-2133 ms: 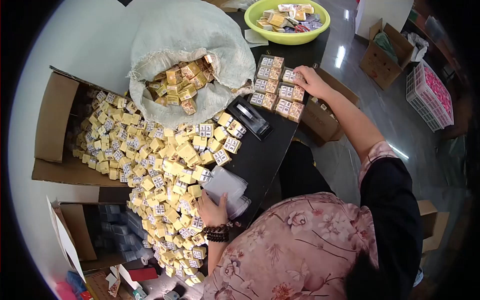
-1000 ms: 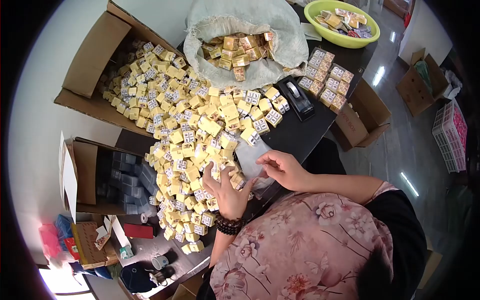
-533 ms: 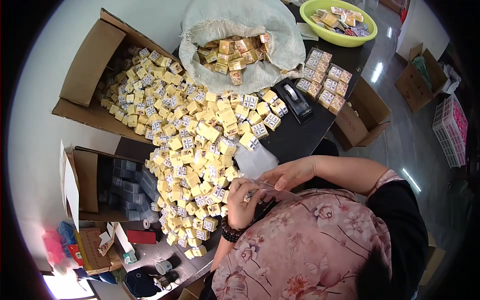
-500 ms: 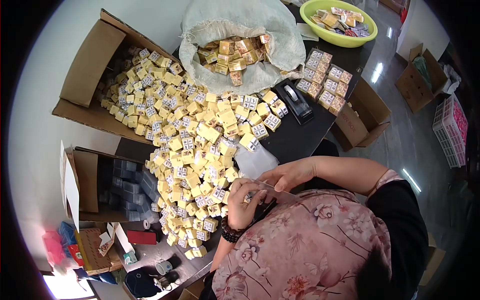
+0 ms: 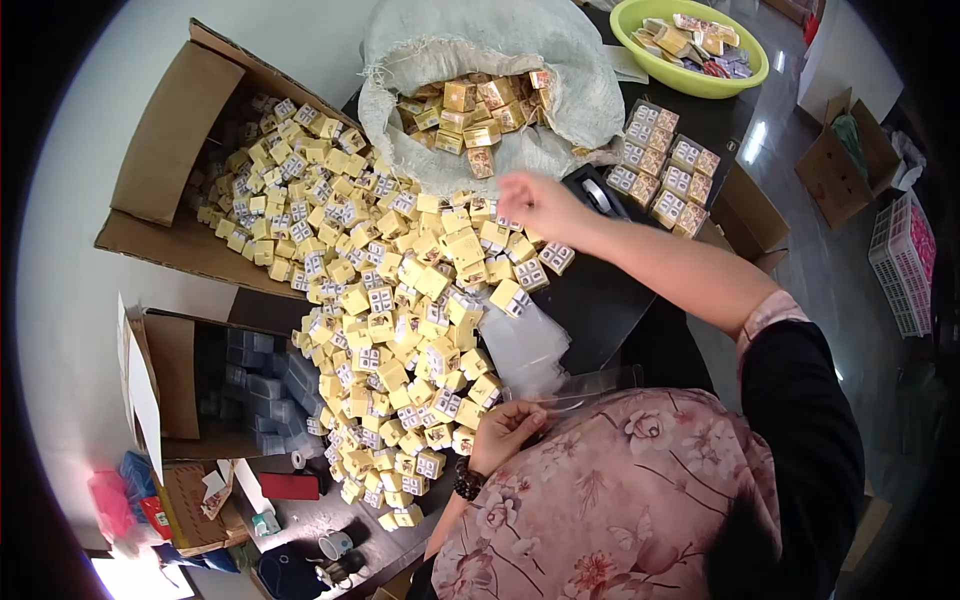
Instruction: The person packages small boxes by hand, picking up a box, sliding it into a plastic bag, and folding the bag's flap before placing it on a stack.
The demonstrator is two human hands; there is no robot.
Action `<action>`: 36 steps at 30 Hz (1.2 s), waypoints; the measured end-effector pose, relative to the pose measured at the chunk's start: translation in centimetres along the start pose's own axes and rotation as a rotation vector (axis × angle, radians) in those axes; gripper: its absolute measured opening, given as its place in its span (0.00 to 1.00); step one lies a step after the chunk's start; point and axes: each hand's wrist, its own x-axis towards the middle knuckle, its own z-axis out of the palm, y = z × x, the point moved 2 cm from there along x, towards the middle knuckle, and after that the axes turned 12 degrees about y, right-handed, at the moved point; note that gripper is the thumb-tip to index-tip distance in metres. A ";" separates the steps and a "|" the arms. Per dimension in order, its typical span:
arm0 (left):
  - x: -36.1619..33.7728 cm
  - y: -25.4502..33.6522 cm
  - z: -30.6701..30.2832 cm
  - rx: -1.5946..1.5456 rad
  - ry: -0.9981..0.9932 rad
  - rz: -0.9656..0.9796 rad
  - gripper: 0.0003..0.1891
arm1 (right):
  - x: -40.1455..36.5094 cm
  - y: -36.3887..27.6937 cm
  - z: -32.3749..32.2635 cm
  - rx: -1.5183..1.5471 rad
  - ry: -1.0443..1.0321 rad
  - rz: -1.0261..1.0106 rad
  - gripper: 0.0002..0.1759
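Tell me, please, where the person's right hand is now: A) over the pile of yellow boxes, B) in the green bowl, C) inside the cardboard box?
A: the right hand hangs over the yellow boxes, while the left hand holds a clear bag.

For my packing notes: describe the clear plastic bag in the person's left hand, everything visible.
The clear plastic bag is thin, glossy and see-through, its edges catching light. The left hand pinches one end; the rest stretches to the right, roughly level, over the floral blouse at the dark table's near edge. It looks empty. A stack of similar clear bags lies just beyond it on the table; whether they touch cannot be told.
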 end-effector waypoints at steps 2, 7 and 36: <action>0.1 -0.3 0.8 -0.005 -0.090 -0.092 0.13 | 6.4 2.1 -0.6 -0.077 0.295 0.171 0.32; -0.1 -0.6 1.6 -0.121 -0.212 -0.298 0.21 | 12.2 6.1 2.6 0.090 0.607 0.221 0.33; 1.0 5.8 4.8 -0.277 0.426 0.324 0.10 | -17.1 -5.9 -3.1 0.174 0.079 0.013 0.25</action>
